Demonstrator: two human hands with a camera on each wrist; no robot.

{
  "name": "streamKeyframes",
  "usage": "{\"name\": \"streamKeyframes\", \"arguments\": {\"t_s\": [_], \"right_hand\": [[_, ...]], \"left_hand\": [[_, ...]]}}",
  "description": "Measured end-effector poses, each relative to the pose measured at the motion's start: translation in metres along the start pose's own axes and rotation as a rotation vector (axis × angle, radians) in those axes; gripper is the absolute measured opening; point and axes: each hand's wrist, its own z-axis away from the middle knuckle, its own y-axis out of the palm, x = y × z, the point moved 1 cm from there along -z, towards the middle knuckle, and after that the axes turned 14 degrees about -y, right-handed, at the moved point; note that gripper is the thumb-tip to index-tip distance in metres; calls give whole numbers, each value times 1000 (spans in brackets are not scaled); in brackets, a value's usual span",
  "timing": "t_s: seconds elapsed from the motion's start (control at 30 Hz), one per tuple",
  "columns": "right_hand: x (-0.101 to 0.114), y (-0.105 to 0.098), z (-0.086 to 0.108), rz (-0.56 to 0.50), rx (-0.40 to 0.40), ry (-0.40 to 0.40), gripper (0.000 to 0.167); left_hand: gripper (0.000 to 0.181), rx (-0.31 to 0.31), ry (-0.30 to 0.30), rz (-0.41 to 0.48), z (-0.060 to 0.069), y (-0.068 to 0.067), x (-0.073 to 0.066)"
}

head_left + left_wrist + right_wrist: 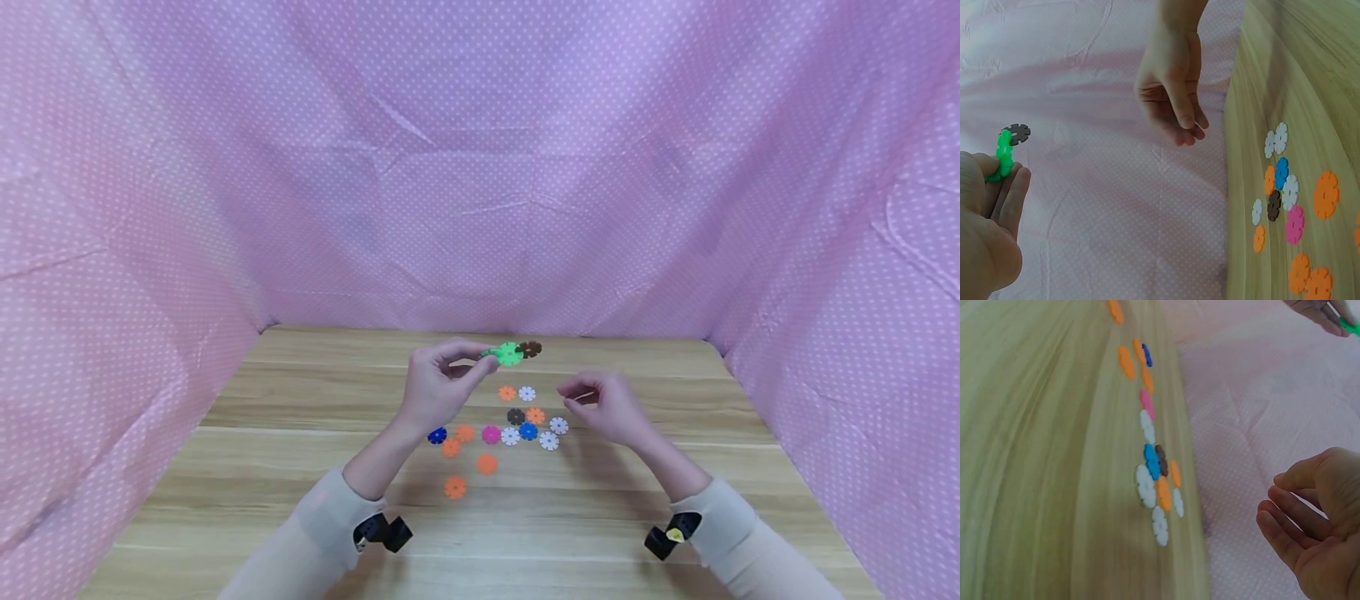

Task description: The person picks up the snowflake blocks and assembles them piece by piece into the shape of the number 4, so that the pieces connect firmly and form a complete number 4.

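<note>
So the left hand (438, 387) has its grip closed on a green disc (511, 354), pinching it between thumb and fingers up in the air over the desk (540, 533). A brown disc (531, 349) sticks out on the side away from the fingers and looks slotted into the green one. My guess is that's why the hold is so near one edge: the brown end gets left sticking out toward the other hand. (Can't tell if the green part in the fingers is one disc or two, the fingers cover too much.)

The right hand (611, 408) hangs in the air across from it, fingers loosely bent, thumb apart from them in its wrist view, nothing in the grip that I can see.

Below and between the hands, loose notched discs lie flat: white discs (549, 442) mostly toward the right, orange discs (455, 487) mostly left, plus a dark blue disc (437, 436), a pink disc (491, 434), a lighter blue disc (528, 431) and a dark brown disc (516, 416). Spread out like that, probably so each one's easy to spot and reach from either side.
</note>
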Motion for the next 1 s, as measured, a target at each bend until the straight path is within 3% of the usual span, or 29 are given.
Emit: {"name": "streamKeyframes", "arguments": {"t_s": [0.43, 0.83, 1.0], "right_hand": [[-23, 14, 8, 26, 38, 29, 18], [-29, 21, 13, 59, 92, 85, 17], [-31, 24, 14, 74, 113, 72, 18]], "left_hand": [[8, 9, -4, 4, -1, -1, 1], [9, 14, -6, 9, -1, -1, 2], [9, 20, -5, 6, -1, -1, 1]]}}
